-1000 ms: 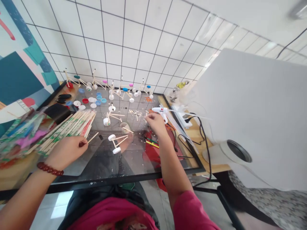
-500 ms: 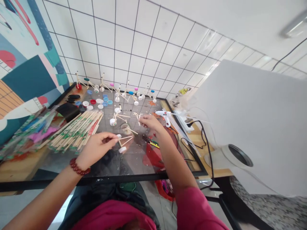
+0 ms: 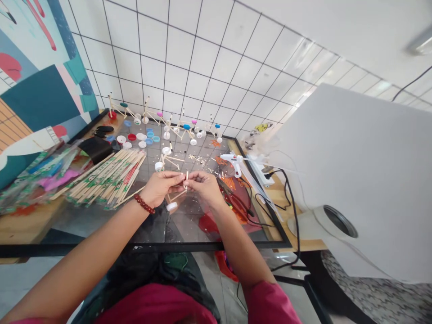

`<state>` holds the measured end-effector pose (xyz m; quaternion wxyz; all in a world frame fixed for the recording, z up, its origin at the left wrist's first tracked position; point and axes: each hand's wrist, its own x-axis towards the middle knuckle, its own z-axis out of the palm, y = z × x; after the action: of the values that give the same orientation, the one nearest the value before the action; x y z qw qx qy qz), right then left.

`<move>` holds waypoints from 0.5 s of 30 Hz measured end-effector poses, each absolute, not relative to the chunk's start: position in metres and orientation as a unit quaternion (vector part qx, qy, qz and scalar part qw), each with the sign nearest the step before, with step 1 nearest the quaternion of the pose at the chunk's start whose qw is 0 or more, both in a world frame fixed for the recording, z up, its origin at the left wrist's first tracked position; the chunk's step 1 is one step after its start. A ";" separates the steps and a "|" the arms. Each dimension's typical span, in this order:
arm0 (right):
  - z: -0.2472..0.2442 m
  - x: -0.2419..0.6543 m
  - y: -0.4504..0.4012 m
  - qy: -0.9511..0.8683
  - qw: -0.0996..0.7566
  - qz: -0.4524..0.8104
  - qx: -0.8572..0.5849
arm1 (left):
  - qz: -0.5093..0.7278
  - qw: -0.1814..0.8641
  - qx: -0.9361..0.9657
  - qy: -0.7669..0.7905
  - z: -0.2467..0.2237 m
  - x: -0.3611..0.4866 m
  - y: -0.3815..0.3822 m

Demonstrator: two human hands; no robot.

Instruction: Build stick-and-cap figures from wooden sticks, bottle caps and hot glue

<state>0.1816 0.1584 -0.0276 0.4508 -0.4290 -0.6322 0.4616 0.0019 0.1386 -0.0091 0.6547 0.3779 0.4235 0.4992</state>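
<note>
My left hand (image 3: 158, 186), with a red bead bracelet at the wrist, pinches the stick frame (image 3: 176, 196), which has a white bottle cap (image 3: 172, 206) at its lower end. Close beside it, my right hand (image 3: 202, 183) pinches a short pale stick (image 3: 186, 176) that stands upright at the frame's tip. The fingertips of both hands nearly meet. Just behind them, another stick frame (image 3: 172, 158) with white caps rests on the glass table. The frame's upper cap is hidden by my left hand.
Wrapped chopsticks (image 3: 108, 177) lie at the left. Loose caps (image 3: 132, 137) and several finished stick figures (image 3: 186, 128) stand along the back. A white glue gun (image 3: 233, 163), cables, pliers (image 3: 232, 191) and a power strip (image 3: 261, 170) are at the right.
My right hand has come down and left from the pile of stick bits with a short stick. My left hand has moved right and up along the frame, and the two hands are now together.
</note>
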 end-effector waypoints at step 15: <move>-0.034 0.193 0.152 -0.713 0.465 0.395 -0.348 | 0.478 0.689 0.357 0.411 0.003 -0.002 0.130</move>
<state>0.1926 0.1521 -0.0341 0.4645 -0.3475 -0.7126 0.3945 -0.0022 0.1295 0.0027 0.6889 0.3569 0.4113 0.4784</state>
